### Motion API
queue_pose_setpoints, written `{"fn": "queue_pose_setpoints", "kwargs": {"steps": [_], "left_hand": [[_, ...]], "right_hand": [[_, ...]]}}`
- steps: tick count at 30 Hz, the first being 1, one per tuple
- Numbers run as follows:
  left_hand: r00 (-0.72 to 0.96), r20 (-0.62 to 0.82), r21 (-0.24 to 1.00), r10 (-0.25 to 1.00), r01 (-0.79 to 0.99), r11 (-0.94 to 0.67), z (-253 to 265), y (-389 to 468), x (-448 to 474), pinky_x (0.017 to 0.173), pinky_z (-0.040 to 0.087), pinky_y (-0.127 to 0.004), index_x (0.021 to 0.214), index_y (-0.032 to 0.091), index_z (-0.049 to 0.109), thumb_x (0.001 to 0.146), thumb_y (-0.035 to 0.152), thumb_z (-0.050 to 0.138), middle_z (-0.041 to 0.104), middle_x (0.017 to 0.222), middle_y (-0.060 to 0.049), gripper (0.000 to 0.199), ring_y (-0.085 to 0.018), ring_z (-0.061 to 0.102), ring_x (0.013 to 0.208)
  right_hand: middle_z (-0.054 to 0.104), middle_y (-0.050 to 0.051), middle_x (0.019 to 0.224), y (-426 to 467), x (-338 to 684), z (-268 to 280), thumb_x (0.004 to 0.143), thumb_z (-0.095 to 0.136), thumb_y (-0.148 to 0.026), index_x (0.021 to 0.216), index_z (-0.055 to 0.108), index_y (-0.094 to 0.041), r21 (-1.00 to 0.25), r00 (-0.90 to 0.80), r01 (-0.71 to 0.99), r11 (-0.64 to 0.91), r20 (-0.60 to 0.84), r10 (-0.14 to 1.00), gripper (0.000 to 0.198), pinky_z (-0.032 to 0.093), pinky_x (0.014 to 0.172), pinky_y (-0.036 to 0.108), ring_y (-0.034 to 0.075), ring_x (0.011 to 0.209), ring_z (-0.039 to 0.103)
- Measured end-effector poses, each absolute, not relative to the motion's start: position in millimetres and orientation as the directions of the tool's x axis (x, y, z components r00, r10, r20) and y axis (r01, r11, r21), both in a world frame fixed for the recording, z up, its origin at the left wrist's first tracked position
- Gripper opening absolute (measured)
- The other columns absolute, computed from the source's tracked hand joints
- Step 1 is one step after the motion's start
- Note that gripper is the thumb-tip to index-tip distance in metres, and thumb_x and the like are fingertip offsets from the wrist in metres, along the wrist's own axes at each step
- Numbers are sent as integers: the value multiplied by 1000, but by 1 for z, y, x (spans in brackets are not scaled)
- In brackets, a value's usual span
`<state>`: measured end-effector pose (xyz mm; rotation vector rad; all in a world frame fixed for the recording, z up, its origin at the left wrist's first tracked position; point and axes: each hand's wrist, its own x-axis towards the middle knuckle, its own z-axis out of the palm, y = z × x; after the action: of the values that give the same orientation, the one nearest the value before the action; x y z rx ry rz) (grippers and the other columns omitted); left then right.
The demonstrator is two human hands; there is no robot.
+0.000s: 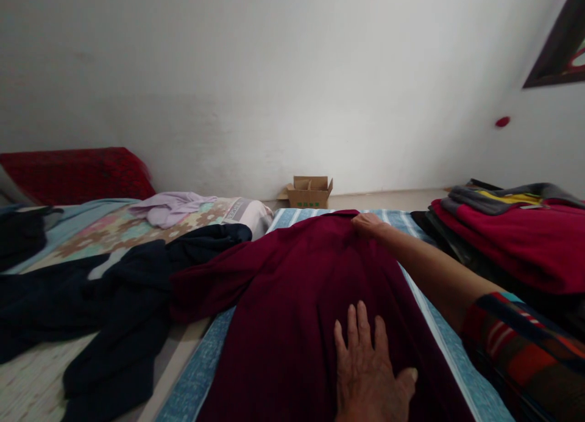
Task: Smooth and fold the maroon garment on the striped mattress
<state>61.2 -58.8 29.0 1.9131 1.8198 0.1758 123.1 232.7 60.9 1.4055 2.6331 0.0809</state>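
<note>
The left hand lay flat on the maroon garment, fingers spread and gripping nothing. The garment was spread along the blue striped mat, toward its right edge. Farther off, the right hand rested on the garment's far end; whether its fingers pinched the cloth could not be told. Dark clothes lay left, a folded stack right, a cardboard box beyond.

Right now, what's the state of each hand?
Left hand: open, flat on the maroon garment, fingers spread.
Right hand: at the garment's far edge; cannot tell whether it is gripping the cloth.
</note>
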Motion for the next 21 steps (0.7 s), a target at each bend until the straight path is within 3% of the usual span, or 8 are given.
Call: {"fn": "queue_pose_setpoints", "kwargs": {"steps": [6,10,21], "left_hand": [[104,-239,440,965,898,12,28,-58,61,110,1,-55,143,22,24,82,65,36,-1,151,-8,77,-29,-4,138],[115,-227,450,967,893,0,25,-60,61,110,0,-55,143,21,23,82,65,36,-2,150,-9,77,-29,-5,137],[116,-184,460,976,888,-19,17,-60,60,110,2,-55,143,22,23,81,68,34,-2,150,-9,78,-29,-4,138]], "right_hand": [[63,14,113,233,130,66,85,47,-11,105,67,-18,113,-574,809,576,-53,817,29,42,85,29,24,106,57],[65,15,108,240,136,61,77,53,-7,97,69,-16,95,-524,844,528,-65,849,27,44,81,30,26,103,59],[64,9,109,241,138,24,82,42,-12,104,65,-19,-68,-381,920,387,87,921,33,40,79,26,22,100,58]]}}
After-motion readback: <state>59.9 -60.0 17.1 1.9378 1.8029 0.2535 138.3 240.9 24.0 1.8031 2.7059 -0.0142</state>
